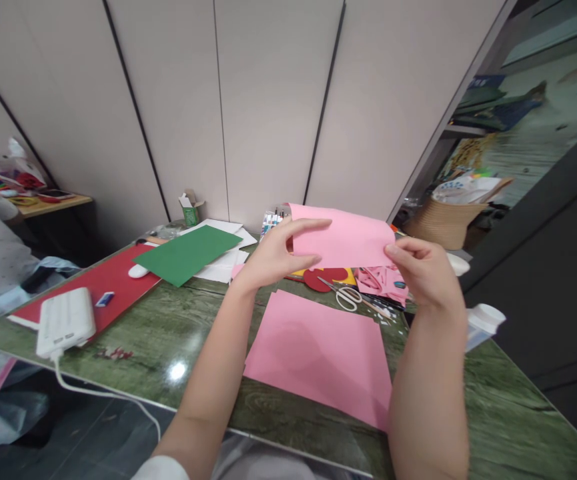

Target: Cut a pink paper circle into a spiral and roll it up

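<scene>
Pink sheet (345, 241) raised above a marbled green bench (193, 320)
The bench's near rim runs just below a stack of smooth pink paper (318, 360), roughly rectangular, with bare surface to its left; beyond its far edge, white-handled scissors (339, 291), rounded red cut-outs (314, 280) and curled pink scraps (381, 283) crowd the room. Above, the right hand (425, 270) has its grip pinched on the slightly bowed sheet's right edge; the left hand (272, 252) spreads thumb and forefinger wide at the left end, and I cannot tell whether its hidden fingers clasp it. Farther left, stiff green card (191, 253) overlaps a red sheet (123, 287); flat grey panels (268, 100) stand behind
</scene>
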Demonstrator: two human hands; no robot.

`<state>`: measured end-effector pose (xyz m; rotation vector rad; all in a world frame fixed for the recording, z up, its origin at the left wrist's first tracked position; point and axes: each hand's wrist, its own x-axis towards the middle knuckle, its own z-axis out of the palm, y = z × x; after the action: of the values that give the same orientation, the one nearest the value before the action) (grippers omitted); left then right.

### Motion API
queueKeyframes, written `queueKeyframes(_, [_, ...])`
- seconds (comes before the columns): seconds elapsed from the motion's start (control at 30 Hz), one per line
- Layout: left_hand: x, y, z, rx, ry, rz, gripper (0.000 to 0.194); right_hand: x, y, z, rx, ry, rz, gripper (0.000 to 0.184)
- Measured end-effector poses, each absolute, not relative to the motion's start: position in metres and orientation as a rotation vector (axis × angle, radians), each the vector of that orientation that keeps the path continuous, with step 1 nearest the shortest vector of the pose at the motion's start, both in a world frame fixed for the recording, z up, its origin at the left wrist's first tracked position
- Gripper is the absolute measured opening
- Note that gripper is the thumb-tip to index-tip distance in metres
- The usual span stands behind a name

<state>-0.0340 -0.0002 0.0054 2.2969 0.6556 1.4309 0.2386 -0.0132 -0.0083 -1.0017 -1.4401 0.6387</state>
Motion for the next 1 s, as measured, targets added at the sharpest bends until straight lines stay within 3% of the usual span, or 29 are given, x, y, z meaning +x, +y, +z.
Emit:
queueKeyframes(0.1, [-0.0335, -0.0009, 0.0057, 2.309, 0.706, 1.418, 0.043, 0.2385, -0.0128, -0.0079, -1.006, -1.432, 0.642, 0.021])
queueKeyframes(0.43, [-0.0354, 0.0006, 0.0066, 2.306, 0.653, 1.401, 0.061, 0.2395, -0.0104, -0.0113, -1.017, -1.434, 0.732, 0.02])
queueKeyframes(1.0, [-0.0353, 0.0064, 0.002, 2.138, 0.598, 1.35, 0.063, 0.2357, -0.0095, -0.0094, -0.919, -1.429, 0.731, 0.031])
